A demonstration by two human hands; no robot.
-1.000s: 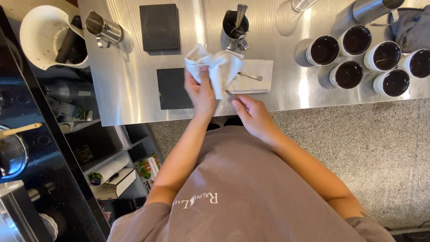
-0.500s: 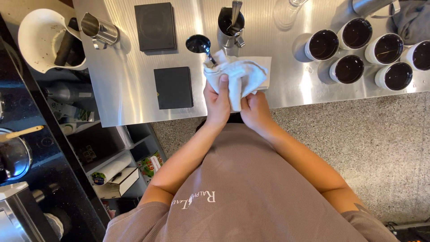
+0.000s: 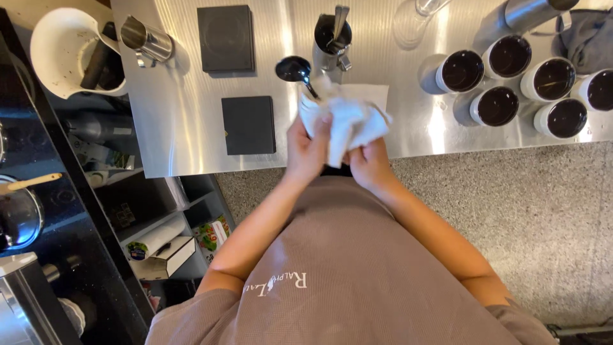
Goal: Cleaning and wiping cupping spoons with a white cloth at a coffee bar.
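A white cloth (image 3: pixel 350 122) is bunched around the handle of a dark spoon (image 3: pixel 293 68), whose bowl sticks out to the upper left over the steel counter (image 3: pixel 185 128). My left hand (image 3: pixel 306 150) grips the cloth and the spoon handle inside it from the left. My right hand (image 3: pixel 365 165) holds the lower right part of the same cloth. Both hands hover at the counter's near edge, just in front of a metal cup (image 3: pixel 329 38) holding utensils.
Two black square pads (image 3: pixel 225 38) (image 3: pixel 248 125) lie on the counter. Several white cups of dark liquid (image 3: pixel 511 83) stand at the right. A steel pitcher (image 3: pixel 148 39) and a white jug (image 3: pixel 60 51) sit at the left. Shelves lie below the counter.
The spoon went from lying on the white napkin to being lifted and wrapped in the cloth. Both hands have closed around it, and the spoon bowl now points up-left.
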